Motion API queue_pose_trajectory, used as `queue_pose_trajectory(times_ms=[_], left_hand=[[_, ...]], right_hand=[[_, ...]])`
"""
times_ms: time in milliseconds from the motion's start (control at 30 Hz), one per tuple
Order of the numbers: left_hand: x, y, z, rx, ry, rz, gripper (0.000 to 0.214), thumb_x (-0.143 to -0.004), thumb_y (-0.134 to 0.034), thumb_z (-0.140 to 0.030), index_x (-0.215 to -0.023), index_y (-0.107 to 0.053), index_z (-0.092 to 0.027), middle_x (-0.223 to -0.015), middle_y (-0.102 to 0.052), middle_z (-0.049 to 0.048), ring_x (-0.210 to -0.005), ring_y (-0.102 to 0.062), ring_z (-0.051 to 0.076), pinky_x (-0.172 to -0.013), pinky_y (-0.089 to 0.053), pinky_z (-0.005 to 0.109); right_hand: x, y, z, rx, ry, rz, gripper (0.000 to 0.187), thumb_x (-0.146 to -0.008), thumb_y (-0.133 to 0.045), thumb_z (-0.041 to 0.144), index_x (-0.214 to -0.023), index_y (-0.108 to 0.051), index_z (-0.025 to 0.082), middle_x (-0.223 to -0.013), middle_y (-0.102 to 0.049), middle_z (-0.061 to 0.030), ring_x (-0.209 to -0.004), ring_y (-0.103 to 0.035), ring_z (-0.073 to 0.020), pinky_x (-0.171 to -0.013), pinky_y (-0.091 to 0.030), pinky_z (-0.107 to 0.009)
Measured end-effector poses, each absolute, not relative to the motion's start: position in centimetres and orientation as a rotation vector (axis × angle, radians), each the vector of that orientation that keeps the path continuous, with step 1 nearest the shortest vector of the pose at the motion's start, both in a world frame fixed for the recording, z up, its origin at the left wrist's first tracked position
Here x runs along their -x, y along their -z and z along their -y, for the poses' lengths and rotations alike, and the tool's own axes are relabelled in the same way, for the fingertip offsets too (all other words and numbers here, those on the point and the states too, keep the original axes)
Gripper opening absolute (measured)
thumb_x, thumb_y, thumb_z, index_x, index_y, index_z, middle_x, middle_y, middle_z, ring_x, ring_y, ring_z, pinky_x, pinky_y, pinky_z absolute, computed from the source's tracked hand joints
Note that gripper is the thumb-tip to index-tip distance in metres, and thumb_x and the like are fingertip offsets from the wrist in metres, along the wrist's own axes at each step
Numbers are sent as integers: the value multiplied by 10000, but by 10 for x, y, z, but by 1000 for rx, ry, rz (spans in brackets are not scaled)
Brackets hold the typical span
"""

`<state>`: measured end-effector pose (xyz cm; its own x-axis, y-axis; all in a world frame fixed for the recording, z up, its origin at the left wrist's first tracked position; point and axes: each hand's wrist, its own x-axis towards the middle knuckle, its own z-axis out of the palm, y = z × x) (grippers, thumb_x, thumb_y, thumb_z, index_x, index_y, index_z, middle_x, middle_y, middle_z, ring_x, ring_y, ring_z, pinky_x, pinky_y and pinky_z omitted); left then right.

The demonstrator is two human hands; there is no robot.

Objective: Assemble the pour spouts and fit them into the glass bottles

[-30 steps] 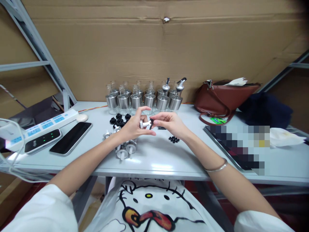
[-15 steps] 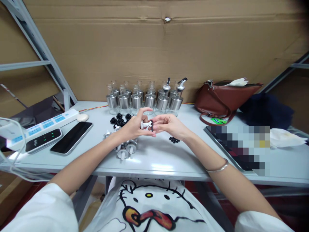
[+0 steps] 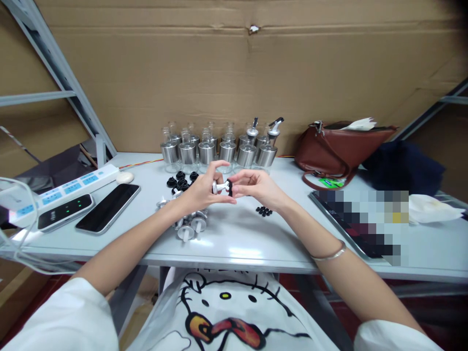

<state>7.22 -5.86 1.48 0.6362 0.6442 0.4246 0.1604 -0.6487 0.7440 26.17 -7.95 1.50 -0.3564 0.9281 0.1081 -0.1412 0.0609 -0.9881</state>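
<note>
Above the middle of the table, my left hand (image 3: 200, 190) grips a silver-white bottle pourer (image 3: 220, 187) that points to the right. The fingertips of my right hand (image 3: 259, 188) pinch a small black cap (image 3: 229, 188) against the pourer's tip. Whether the cap is fully seated cannot be made out. Under and beside my left wrist lie several more pourers (image 3: 186, 232), partly hidden by the arm. Black rubber stoppers (image 3: 180, 182) are heaped just behind them. A small cluster of black caps (image 3: 263, 211) lies below my right hand.
Glass bottles with steel sleeves (image 3: 188, 154) stand in rows at the back; two carry pourers (image 3: 275, 127). A brown bag (image 3: 329, 151) sits at the back right. On the left are a power strip (image 3: 73, 187) and a phone (image 3: 108, 208).
The black cap has turned slightly at the pourer's tip, and my right fingers have shifted a little upward. My left hand stays nearly in place.
</note>
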Motion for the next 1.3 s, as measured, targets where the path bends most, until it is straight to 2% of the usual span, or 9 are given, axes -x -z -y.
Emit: queue_pose_trajectory(times_ms=[167,367,533,667,1067,1300], left_hand=[[-73,-13,58,-2224,-934,-668,733,-680,-767,-403,-1212,-304,-202,-675,-400,-92,-527,-374,61,-524,-302,189],[-72,-13,57,-2226,-928,-704,733,-690,-766,-378,-1223,-300,-190,-689,-388,-88,-524,-369,60,-535,-308,197],[-72,-13,58,-2239,-884,-723,750,-678,-775,-372,-1227,-299,-186,-708,-391,-82,-530,-369,59,-526,-300,191],[-72,-12,57,-2246,-877,-695,731,-686,-769,-359,-1221,-299,-194,-717,-399,-80,-533,-380,58,-525,-303,187],[-74,-10,56,-2245,-890,-650,732,-679,-764,-414,-1208,-309,-195,-696,-410,-84,-537,-397,69,-540,-318,197],[-73,-12,59,-2194,-896,-671,724,-693,-756,-401,-1212,-294,-195,-712,-407,-83,-544,-387,61,-549,-324,194]], right_hand=[[-265,-15,77,942,-1513,1344,287,-529,-843,162,-736,-646,158,-642,-717,7,-561,-666,-113,-594,-570,-250],[-270,-15,74,918,-1588,1283,408,-571,-831,205,-957,-698,179,-741,-737,-16,-640,-679,-126,-712,-575,-307],[-268,-16,75,920,-1579,1324,305,-573,-826,199,-855,-713,172,-742,-728,-19,-644,-669,-133,-719,-577,-343],[-267,-17,77,902,-1529,1345,298,-563,-817,174,-834,-696,184,-758,-714,7,-638,-663,-118,-691,-568,-306],[-263,-14,77,934,-1527,1376,279,-580,-784,162,-829,-659,173,-700,-695,13,-634,-660,-122,-721,-555,-322],[-263,-12,78,902,-1472,1423,294,-557,-797,139,-808,-646,161,-727,-695,24,-576,-638,-91,-643,-548,-268]])
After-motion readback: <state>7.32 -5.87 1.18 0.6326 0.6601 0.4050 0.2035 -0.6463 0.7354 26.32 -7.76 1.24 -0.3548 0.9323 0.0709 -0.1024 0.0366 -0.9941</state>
